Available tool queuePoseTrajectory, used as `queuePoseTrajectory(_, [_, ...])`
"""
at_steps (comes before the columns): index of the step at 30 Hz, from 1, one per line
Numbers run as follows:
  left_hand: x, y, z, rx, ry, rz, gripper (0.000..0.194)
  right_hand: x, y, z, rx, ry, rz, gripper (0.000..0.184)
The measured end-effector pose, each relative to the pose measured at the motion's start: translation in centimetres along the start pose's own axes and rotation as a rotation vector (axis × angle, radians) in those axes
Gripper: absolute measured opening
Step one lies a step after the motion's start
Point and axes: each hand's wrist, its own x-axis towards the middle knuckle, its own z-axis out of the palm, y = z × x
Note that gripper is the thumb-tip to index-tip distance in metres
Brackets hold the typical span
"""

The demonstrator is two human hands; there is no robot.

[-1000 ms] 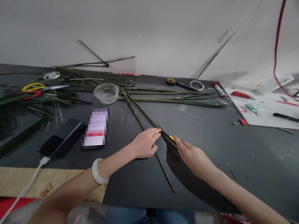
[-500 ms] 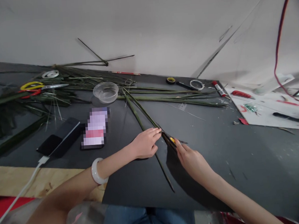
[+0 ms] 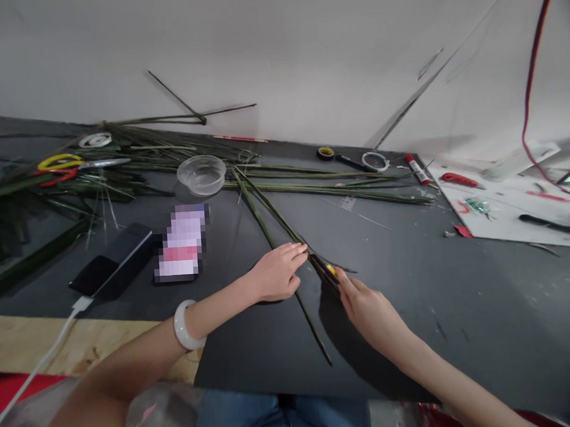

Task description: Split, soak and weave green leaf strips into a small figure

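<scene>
My left hand (image 3: pixel 276 273) lies on the black mat (image 3: pixel 393 336), its fingers closed on long green leaf strips (image 3: pixel 267 231) that run diagonally across it. Just beyond those fingertips, my right hand (image 3: pixel 366 311) grips a small yellow-handled craft knife (image 3: pixel 331 270), mostly hidden by the fingers. The blade cannot be seen clearly. Its tip lies among the strips, and a thin dark sliver of leaf (image 3: pixel 340 265) curls away to the right. A white bangle (image 3: pixel 185 326) circles my left wrist.
Behind the hands lie a clear plastic bowl (image 3: pixel 201 175), yellow-and-red scissors (image 3: pixel 60 166) and a heap of green leaves (image 3: pixel 165 153). A phone (image 3: pixel 111 263) and a pixelated card (image 3: pixel 180 242) sit to the left. A white board (image 3: pixel 506 203) holds tools at right.
My right hand and the knife have shifted slightly lower along the strips. A thin leaf sliver now curls out to the right of the knife. My left hand has barely moved.
</scene>
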Motion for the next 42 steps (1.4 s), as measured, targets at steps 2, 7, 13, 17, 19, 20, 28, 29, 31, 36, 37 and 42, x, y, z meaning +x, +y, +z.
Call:
queuePoseTrajectory(2, [0.0,0.0,-0.1,-0.003,-0.015,0.0,0.052,0.0,0.3,0.3,0.03,0.076,-0.016,0.043])
queuePoseTrajectory(7, [0.0,-0.1,-0.1,-0.018,-0.028,-0.006,0.053,-0.2,0.4,0.7,0.092,0.238,-0.028,0.045])
queuePoseTrajectory(13, [0.0,-0.2,0.2,-0.028,-0.02,-0.007,0.053,-0.1,0.2,0.5,0.137,0.302,-0.003,0.046])
queuePoseTrajectory(17, [0.0,-0.2,0.3,-0.003,-0.002,0.005,0.053,0.3,0.1,0.7,0.145,0.269,-0.023,0.045])
queuePoseTrajectory(19, [0.0,-0.1,0.3,0.004,0.003,0.005,0.052,0.6,0.1,0.8,0.136,0.254,-0.029,0.045])
queuePoseTrajectory(20, [0.0,-0.1,0.2,0.005,0.004,0.005,0.052,0.7,0.1,0.9,0.131,0.248,-0.032,0.045])
queuePoseTrajectory(28, [-0.1,-0.2,0.4,-0.024,0.027,0.014,0.05,0.7,0.4,0.6,0.131,0.233,-0.004,0.045])
queuePoseTrajectory(29, [-0.2,-0.2,0.4,-0.025,0.027,0.012,0.051,0.7,0.6,0.6,0.123,0.246,0.014,0.044])
queuePoseTrajectory(31, [-0.3,-0.3,0.4,-0.025,0.031,0.009,0.05,0.8,1.3,0.5,0.086,0.267,0.082,0.043])
queuePoseTrajectory(36, [-0.3,-0.4,0.5,-0.019,0.035,0.012,0.049,2.0,3.0,-0.4,-0.048,0.256,0.183,0.034])
queuePoseTrajectory(37, [-0.3,-0.4,0.6,-0.015,0.037,0.015,0.049,2.5,3.0,-0.7,-0.05,0.283,0.155,0.033])
queuePoseTrajectory(42, [-0.2,-0.2,0.4,0.015,0.055,0.02,0.048,6.0,1.2,-2.7,0.216,0.166,-0.014,0.027])
